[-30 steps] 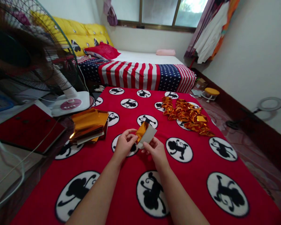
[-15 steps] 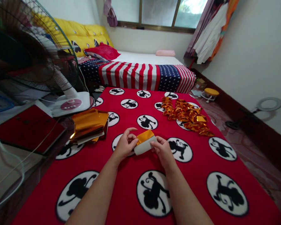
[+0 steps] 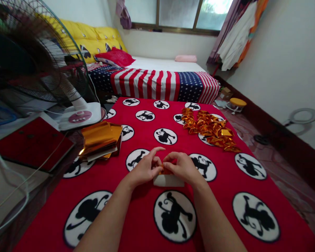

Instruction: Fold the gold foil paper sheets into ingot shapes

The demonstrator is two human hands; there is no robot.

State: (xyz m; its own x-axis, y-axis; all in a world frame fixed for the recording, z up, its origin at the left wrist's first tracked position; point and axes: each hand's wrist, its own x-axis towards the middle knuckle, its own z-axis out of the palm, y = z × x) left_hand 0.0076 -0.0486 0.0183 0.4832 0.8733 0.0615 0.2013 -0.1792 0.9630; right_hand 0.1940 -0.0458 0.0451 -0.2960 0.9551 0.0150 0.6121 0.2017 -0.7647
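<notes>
A partly folded sheet of gold foil paper [image 3: 168, 180], its white side facing me along the near edge, is held low over the red monkey-print cloth [image 3: 136, 213]. My left hand [image 3: 146, 168] pinches its upper left part, with the index finger stretched out. From the right, my right hand [image 3: 182, 167] closes its thumb and fingertips on the paper's gold part, close to the left thumb. Both hands cover much of the gold side. To the left lies a stack of gold foil sheets [image 3: 99, 138]. Folded gold paper pieces [image 3: 206, 127] sit in a cluster at the far right.
A fan [image 3: 80, 115] with a blurred, spinning head stands at the left, beside a red-fronted cabinet [image 3: 28, 140] and loose cords. Beyond the cloth is a bed with a striped, starred cover [image 3: 152, 84]. A yellow stool [image 3: 237, 102] and a ring-topped stand [image 3: 303, 116] are at the right.
Both hands have drawn together over the paper, the right one moving up onto its gold part. The paper has turned so its white edge lies level, slightly nearer me.
</notes>
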